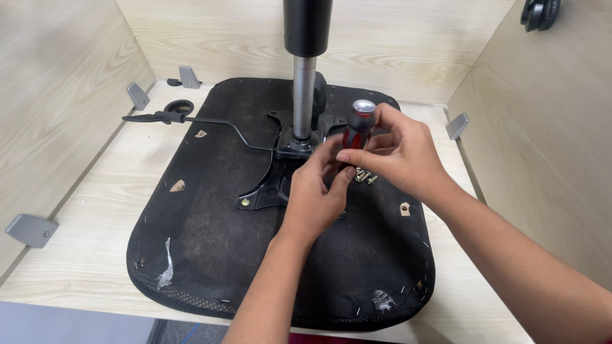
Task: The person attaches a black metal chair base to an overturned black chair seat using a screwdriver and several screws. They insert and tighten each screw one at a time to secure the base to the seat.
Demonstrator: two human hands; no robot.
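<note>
An upturned black chair seat (210, 242) lies on a pale wooden table (89, 248). A black metal mounting plate (271, 188) sits at its middle, with a gas-lift column (305, 83) standing upright from it. My right hand (398, 153) grips a screwdriver (358, 127) with a red-and-black handle and silver cap, held upright over the plate. My left hand (315, 194) touches the screwdriver's lower part, which its fingers hide. Several loose screws (364, 176) lie on the seat just under my right hand. One brass screw (245, 202) shows in the plate's near-left corner.
A black adjustment lever (185, 120) sticks out left from the plate. Wooden walls enclose the table on three sides, joined by grey metal brackets (30, 229). A black object (539, 13) hangs at the top right. Torn patches and staples dot the seat's edge.
</note>
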